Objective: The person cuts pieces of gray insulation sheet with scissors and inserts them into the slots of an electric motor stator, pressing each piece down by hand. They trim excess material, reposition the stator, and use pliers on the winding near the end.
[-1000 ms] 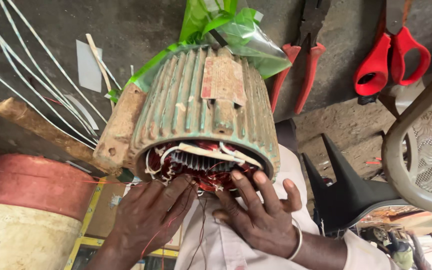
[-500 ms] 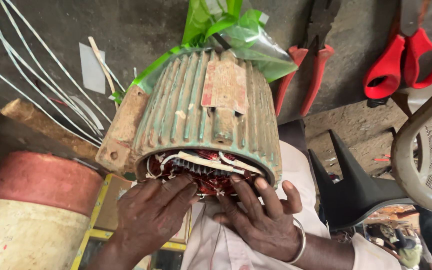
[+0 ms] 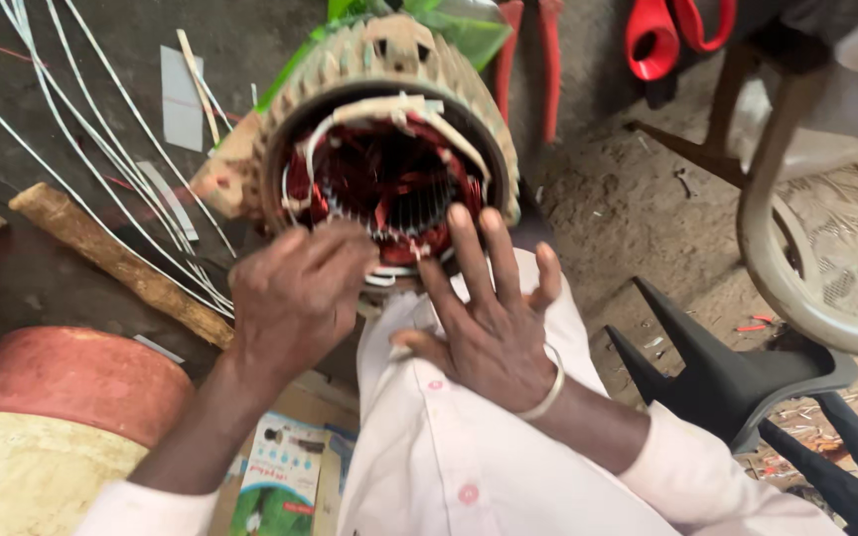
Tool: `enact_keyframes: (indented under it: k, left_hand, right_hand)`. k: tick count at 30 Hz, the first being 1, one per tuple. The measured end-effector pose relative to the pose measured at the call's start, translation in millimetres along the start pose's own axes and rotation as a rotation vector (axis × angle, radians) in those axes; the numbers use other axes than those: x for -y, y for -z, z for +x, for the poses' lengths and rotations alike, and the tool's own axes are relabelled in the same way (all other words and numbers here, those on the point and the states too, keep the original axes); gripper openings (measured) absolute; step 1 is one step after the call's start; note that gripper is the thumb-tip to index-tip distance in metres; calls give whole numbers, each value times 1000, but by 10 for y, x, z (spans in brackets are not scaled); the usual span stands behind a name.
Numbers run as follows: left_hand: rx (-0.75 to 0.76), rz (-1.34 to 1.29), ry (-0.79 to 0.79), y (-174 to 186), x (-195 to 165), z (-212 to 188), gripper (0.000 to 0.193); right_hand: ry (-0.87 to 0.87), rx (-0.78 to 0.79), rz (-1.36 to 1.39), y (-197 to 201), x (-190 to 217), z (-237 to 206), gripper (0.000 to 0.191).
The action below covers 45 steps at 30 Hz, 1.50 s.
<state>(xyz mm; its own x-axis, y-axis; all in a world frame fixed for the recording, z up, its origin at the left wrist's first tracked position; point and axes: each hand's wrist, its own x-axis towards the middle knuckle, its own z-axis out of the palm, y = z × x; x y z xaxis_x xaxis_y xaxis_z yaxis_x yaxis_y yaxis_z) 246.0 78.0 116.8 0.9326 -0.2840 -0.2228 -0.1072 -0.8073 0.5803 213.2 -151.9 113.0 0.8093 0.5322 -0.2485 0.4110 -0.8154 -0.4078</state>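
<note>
Two bare hands are seen at the lower mouth of a ribbed motor stator [image 3: 389, 60], which lies tipped so that its open bore faces the camera. Inside the bore, reddish copper windings [image 3: 369, 179] and pale insulation strips [image 3: 389, 104] are visible. The left hand [image 3: 295, 298] is curled at the stator's lower left rim, its fingertips pinched together against the windings; whether a wire or strip is actually gripped between them cannot be told. The right hand [image 3: 489, 318] is spread wide and flat just below the stator, its fingertips [image 3: 461, 220] laid on the lower rim, with nothing held; a metal bangle [image 3: 548, 392] is worn on its wrist. A white shirt [image 3: 449, 457] lies directly beneath the stator and under the right hand. To the left of the stator, white wires [image 3: 81, 149] are stretched across the dark floor and a wooden stick [image 3: 116, 260] lies slanted. Behind the stator, green plastic [image 3: 469, 30] shows, and red-handled tools [image 3: 652, 40] lie beyond it to the right. Right of the stator, a pale plastic chair [image 3: 806, 258] stands, with a black plastic piece [image 3: 737, 382] below it. Lower left of the stator, a red and cream drum [image 3: 42, 417] is seen
</note>
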Motion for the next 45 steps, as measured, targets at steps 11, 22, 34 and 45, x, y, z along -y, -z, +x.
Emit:
enact_keyframes:
  k: [11,22,34,45]
  left_hand:
    - [-130,12,-131,-107,124,-31,9]
    - [-134,-33,-247,-170,277,-65,5]
    - [-155,-11,-266,-202,281,-77,5]
    - [-165,1,-82,-257,104,-71,12]
  right_hand:
    - [234,-168,49,-22,-326,69,47]
    - [308,-257,-11,82,-549,335,28]
    - [349,-223,-286,-50,-378,645,9]
    - [404,-370,-251,-293,-526,571,8]
